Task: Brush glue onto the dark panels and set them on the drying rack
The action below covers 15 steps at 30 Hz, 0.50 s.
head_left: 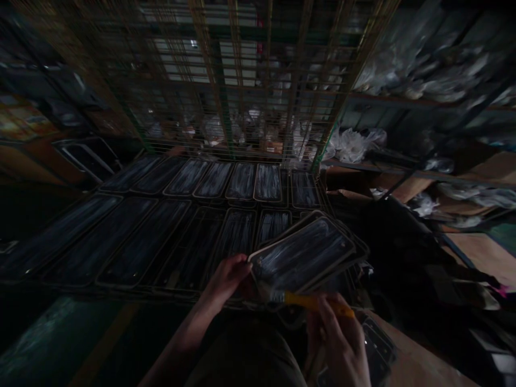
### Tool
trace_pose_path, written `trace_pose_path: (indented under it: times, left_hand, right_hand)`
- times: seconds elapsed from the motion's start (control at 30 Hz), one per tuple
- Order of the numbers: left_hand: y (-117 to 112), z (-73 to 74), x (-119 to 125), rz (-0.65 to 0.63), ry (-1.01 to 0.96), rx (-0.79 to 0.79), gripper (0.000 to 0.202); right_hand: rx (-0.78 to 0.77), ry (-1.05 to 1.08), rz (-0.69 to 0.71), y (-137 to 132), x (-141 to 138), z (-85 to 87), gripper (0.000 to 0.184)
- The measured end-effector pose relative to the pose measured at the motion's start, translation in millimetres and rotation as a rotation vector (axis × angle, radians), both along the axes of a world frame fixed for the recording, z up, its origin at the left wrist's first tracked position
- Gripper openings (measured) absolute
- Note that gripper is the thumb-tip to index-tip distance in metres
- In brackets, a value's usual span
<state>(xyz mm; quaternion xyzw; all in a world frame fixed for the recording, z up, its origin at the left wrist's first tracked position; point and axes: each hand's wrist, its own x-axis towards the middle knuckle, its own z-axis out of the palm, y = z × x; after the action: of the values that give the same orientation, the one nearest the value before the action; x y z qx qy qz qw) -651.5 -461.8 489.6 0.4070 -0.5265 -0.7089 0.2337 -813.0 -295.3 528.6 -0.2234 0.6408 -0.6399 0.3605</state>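
Observation:
My left hand (229,277) grips the near left corner of a dark rectangular panel (306,252) with rounded corners and a pale rim. The panel lies tilted over other such panels, its surface streaked with whitish smears. Closed around the yellow handle of a paintbrush (306,301), my right hand (338,333) is just below the panel's near edge. The brush head points left toward the panel's left corner; whether it touches is too blurred to tell.
Rows of similar streaked panels (229,180) lie across a low rack. Behind them rises a wire mesh frame (226,86). Shelves with plastic-wrapped goods (355,145) stand at the right. More dark panels (377,344) rest on cardboard (419,355) at the lower right.

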Motion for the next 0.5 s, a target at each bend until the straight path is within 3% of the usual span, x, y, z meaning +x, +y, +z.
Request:
trace_pose_path:
  times: [0.1,0.2,0.37,0.43,0.5]
  left_hand:
    - [-2,-0.5,1,-0.003,0.003,0.005,0.04]
    - [-4,-4.5,2,0.003,0.004,-0.008,0.038]
    - [-7,-10.6,4,-0.063,0.056,0.037,0.033]
    - [-8,-8.7,4,-0.088,0.102,0.074,0.032]
    - [-9,-3.7,3,-0.107,0.164,0.119,0.03]
  right_hand:
    - [-0.057,0.14,-0.095,-11,-4,2.6,0.028]
    - [-0.058,0.162,-0.076,-19,3,-3.5,0.028]
    - [0.029,0.046,0.033,7,0,-16.2,0.031]
    - [0.04,0.052,-0.061,21,-12,-17.7,0.034]
    - [0.007,0.161,-0.262,27,-25,-17.0,0.037]
